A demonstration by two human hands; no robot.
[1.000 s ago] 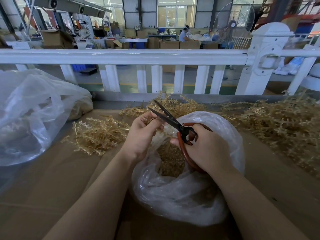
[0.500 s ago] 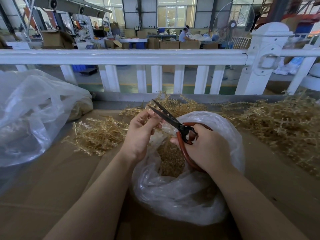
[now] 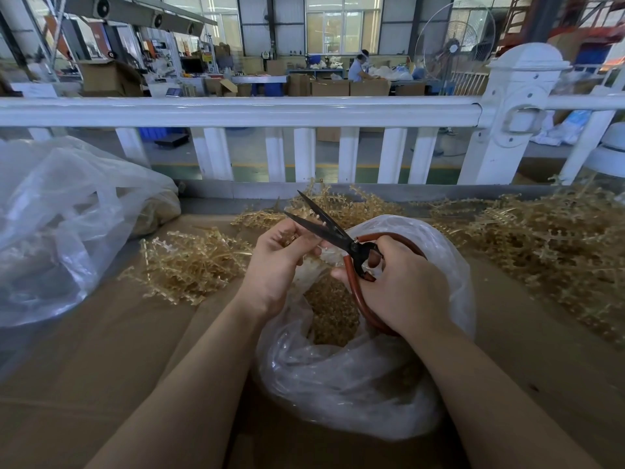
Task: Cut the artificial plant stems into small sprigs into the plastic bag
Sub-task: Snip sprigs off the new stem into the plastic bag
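Observation:
My right hand [image 3: 402, 286] grips the red-brown handles of black scissors [image 3: 324, 225], whose blades stand parted and point up-left. My left hand [image 3: 275, 262] pinches a small golden stem piece right at the blades, above the mouth of a clear plastic bag [image 3: 338, 377]. Cut golden sprigs [image 3: 333, 313] fill the bag's bottom. Uncut golden artificial stems lie in a pile [image 3: 192, 262] left of my hands, another [image 3: 338, 204] behind them, and a large heap [image 3: 548, 252] on the right.
A big crumpled clear bag [image 3: 64, 225] lies at the left on the brown cardboard surface [image 3: 111, 360]. A white railing [image 3: 257, 110] runs across behind the table's grey edge. Beyond it is a workshop with boxes, a fan and a person.
My left hand has shifted slightly up and right, bringing the stem piece closer into the scissors' blades. The right hand and scissors stay almost in place.

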